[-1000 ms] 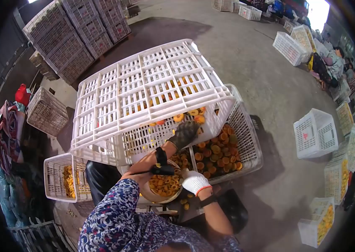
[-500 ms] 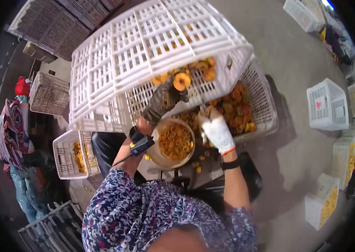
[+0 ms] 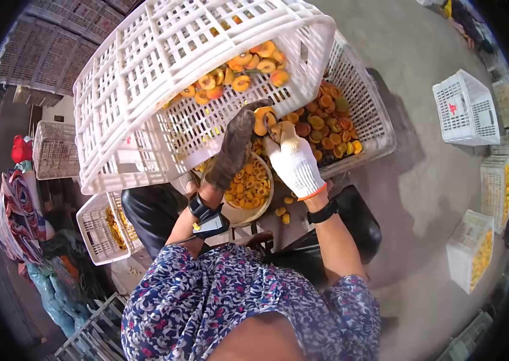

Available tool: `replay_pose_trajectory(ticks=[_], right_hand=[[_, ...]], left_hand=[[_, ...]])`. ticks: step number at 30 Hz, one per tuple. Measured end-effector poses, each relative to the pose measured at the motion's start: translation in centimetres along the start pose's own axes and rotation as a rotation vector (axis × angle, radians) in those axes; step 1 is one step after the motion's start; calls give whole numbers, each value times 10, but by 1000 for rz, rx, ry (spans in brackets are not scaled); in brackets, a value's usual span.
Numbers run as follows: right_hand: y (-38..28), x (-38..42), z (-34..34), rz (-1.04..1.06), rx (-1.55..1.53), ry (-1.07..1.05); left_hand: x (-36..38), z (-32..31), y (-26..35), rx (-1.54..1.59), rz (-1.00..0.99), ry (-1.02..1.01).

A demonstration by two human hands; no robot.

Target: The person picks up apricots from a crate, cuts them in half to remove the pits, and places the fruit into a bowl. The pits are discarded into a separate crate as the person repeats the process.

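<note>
My left hand (image 3: 234,144), in a dark, dirty glove, holds an orange fruit half (image 3: 263,120) with its fingers closed round it. Right beside it, my right hand (image 3: 291,155), in a white glove with stained fingertips, has its fingers closed at the fruit's edge; whether it grips anything is hidden. A tilted white crate (image 3: 146,72) with fruit halves (image 3: 241,83) inside opens toward me above the hands. Below them stands a round bucket (image 3: 271,186) of fruit pieces (image 3: 247,185). Behind my right hand, another white crate (image 3: 366,108) holds darker orange halves (image 3: 333,123).
A white crate (image 3: 89,231) with yellow pieces stands at the lower left, near piled cloth (image 3: 17,216). More crates (image 3: 38,51) are stacked at the upper left. On the right, white crates (image 3: 462,111) stand on the grey floor (image 3: 399,210). Some fruit pieces (image 3: 281,213) lie beside the bucket.
My left hand has come down and right with a fruit half, out from the tilted crate's opening. My right hand has moved left and up to meet it. The view has shifted.
</note>
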State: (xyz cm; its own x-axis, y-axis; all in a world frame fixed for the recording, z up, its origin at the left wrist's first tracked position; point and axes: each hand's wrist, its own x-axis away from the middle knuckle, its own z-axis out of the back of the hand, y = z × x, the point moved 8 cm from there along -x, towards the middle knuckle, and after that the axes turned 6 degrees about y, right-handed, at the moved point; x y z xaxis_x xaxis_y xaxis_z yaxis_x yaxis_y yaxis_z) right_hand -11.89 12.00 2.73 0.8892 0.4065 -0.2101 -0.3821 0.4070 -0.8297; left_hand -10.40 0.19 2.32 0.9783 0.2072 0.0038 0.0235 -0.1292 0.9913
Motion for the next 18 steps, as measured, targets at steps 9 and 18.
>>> replay_pose_trajectory(ticks=[9, 18], right_hand=[[7, 22, -27, 405, 230, -11], [14, 17, -17, -348, -213, -436]], left_hand=[[2, 1, -8, -118, -126, 236], [-2, -13, 9, -387, -292, -148]])
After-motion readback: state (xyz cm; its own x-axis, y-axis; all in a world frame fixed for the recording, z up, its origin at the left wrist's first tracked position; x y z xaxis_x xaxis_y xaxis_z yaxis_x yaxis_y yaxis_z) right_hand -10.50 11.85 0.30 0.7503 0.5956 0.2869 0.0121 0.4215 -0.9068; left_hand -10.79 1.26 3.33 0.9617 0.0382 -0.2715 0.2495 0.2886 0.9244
